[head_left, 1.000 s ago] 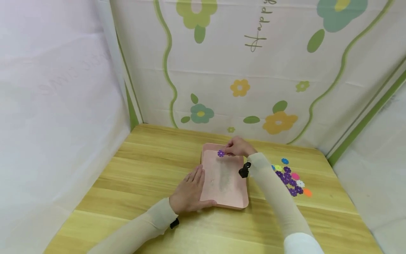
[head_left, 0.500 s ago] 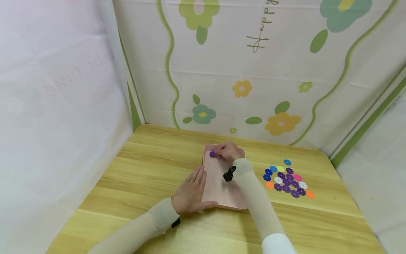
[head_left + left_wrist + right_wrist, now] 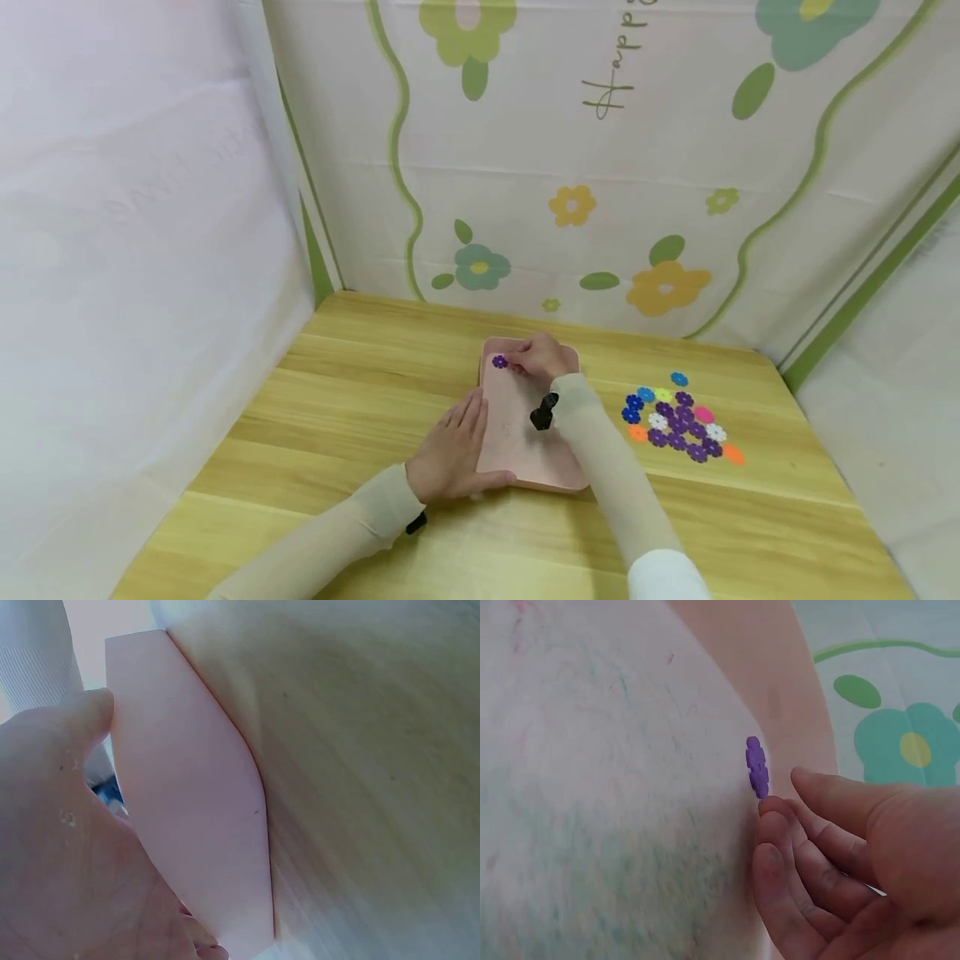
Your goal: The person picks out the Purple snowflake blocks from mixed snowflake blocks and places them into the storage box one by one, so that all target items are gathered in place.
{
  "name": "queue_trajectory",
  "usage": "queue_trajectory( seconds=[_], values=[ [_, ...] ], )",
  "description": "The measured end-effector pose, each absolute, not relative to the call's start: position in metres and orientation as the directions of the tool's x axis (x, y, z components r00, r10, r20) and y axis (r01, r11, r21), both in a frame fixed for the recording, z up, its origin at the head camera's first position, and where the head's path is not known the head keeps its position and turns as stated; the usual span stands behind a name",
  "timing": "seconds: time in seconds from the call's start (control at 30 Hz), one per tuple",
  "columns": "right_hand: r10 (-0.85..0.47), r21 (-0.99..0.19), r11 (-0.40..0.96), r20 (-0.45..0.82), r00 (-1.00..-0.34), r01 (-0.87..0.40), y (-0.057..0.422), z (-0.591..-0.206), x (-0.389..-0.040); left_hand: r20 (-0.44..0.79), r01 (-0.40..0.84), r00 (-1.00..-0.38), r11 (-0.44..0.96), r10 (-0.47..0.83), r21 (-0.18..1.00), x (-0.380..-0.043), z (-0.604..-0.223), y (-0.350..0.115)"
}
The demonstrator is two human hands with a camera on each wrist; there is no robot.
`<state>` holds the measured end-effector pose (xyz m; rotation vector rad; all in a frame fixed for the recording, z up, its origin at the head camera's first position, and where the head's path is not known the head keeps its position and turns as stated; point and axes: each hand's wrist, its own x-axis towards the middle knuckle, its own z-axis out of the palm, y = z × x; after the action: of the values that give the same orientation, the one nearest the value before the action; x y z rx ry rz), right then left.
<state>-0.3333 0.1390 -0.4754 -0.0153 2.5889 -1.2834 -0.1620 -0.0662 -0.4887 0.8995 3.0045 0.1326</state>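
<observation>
A shallow pink tray (image 3: 517, 450) lies on the wooden table. My left hand (image 3: 450, 454) rests along its left side, fingers extended and the thumb at the near edge; the left wrist view shows the tray's outer wall (image 3: 195, 787) beside the palm. Inside the tray's far left corner is a purple flower-shaped plastic piece (image 3: 500, 362). My right hand (image 3: 542, 358) reaches over the far end, fingers bent and fingertips right at this piece. In the right wrist view the thumb stands apart from the forefinger, whose tip is at the end of the purple piece (image 3: 757, 766).
Right of the tray, several loose flower-shaped pieces (image 3: 678, 421) lie in a cluster, mostly purple, with blue, white, orange, pink and yellow ones. A flower-printed cloth (image 3: 517, 150) hangs behind the table (image 3: 360, 375). White cloth walls stand at both sides.
Over the past second my right hand has moved left across the tray with the purple piece, and the piece is now in the far left corner. My left hand has kept its place.
</observation>
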Motion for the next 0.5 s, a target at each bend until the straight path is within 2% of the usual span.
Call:
queue_trajectory(
  seconds=[0.27, 0.5],
  values=[
    [-0.197, -0.659, 0.749, -0.12, -0.973, -0.071, 0.182, -0.44, -0.319, 0.002, 0.542, -0.839, 0.836, 0.543, 0.086, -0.163, -0.488, -0.064],
    [-0.201, -0.581, 0.805, -0.083, -0.976, -0.117, 0.255, -0.411, -0.305, 0.007, 0.546, -0.837, 0.833, 0.547, 0.095, -0.161, -0.483, -0.064]
  ],
)
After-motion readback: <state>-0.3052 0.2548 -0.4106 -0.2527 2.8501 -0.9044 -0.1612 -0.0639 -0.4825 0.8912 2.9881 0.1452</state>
